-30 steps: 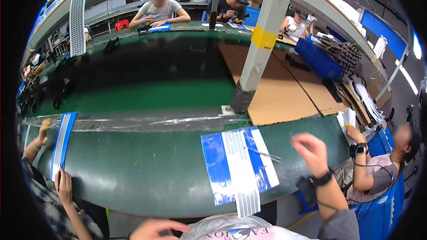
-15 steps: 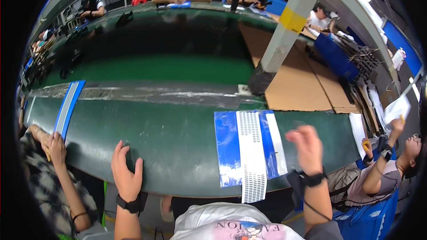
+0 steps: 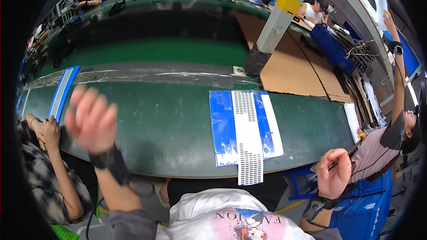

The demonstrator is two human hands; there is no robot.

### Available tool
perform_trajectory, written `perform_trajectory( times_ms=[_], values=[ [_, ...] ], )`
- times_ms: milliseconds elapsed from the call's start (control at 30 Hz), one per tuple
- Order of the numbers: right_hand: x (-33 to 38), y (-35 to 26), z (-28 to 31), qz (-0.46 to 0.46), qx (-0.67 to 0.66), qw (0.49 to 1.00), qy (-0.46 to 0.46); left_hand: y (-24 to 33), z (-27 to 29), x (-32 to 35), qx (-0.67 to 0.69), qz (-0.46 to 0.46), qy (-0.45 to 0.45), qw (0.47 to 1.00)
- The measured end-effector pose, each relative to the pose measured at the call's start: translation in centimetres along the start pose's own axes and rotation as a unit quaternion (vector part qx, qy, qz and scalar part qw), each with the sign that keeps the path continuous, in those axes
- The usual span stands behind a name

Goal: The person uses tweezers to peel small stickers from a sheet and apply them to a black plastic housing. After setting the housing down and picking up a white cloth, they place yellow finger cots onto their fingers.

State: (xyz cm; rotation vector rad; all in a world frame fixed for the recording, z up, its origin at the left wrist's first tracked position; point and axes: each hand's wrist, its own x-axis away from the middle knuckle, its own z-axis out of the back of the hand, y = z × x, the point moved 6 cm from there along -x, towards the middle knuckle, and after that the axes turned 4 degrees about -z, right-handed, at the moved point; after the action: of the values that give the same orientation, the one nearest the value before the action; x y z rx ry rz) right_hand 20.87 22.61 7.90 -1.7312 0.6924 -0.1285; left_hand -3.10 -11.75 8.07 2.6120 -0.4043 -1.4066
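Observation:
A blue film-covered panel (image 3: 222, 126) lies flat on the green belt table (image 3: 164, 124) straight ahead. A long white perforated strip (image 3: 247, 138) rests lengthwise on it and overhangs the table's front edge. My left hand (image 3: 91, 118) is raised over the near-left part of the table, blurred, fingers apart, holding nothing. My right hand (image 3: 333, 178) is off the table at the lower right, curled into a fist; a thin dark tool (image 3: 342, 160) seems to stick out of it. Both wrists wear dark bands.
A neighbour's hands (image 3: 44, 129) rest at the table's left edge by another blue-and-white strip (image 3: 62, 93). On the right a person (image 3: 387, 138) lifts an arm. A grey pillar (image 3: 275, 22), cardboard sheets (image 3: 293, 71) and a blue bin (image 3: 331, 46) stand beyond; people sit across the far belt.
My left hand has lifted off the table edge and swung up to the left. My right hand has drawn back from the panel to the lower right and closed.

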Motion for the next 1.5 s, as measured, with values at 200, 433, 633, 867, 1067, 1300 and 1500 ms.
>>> perform_trajectory(
  times_ms=[200,433,633,867,1067,1300,1500],
  values=[
    [0.4,-0.5,-0.5,0.036,0.075,0.997,0.000,-3.6,13.0,0.2,-0.230,0.117,0.308,0.916],
    [-1.9,1.7,-3.5,-0.111,0.091,0.990,0.006,-5.7,20.1,2.4,-0.353,0.237,0.368,0.827],
    [-4.1,4.0,-6.9,-0.167,-0.031,0.956,-0.239,-6.2,20.5,2.2,-0.273,0.241,0.348,0.864],
    [-4.2,6.3,-7.7,-0.184,-0.071,0.961,-0.195,-6.6,19.6,1.5,-0.279,0.239,0.332,0.869],
    [-6.6,5.4,-7.6,-0.188,-0.042,0.970,-0.145,-7.2,18.3,2.3,-0.313,0.213,0.318,0.869],
    [-12.5,5.3,-2.2,-0.182,-0.014,0.982,-0.052,-6.3,17.5,4.0,-0.316,0.225,0.376,0.842],
    [-11.3,3.3,0.5,-0.187,0.045,0.975,-0.115,-6.4,17.4,2.0,-0.295,0.217,0.346,0.864]
  ],
)
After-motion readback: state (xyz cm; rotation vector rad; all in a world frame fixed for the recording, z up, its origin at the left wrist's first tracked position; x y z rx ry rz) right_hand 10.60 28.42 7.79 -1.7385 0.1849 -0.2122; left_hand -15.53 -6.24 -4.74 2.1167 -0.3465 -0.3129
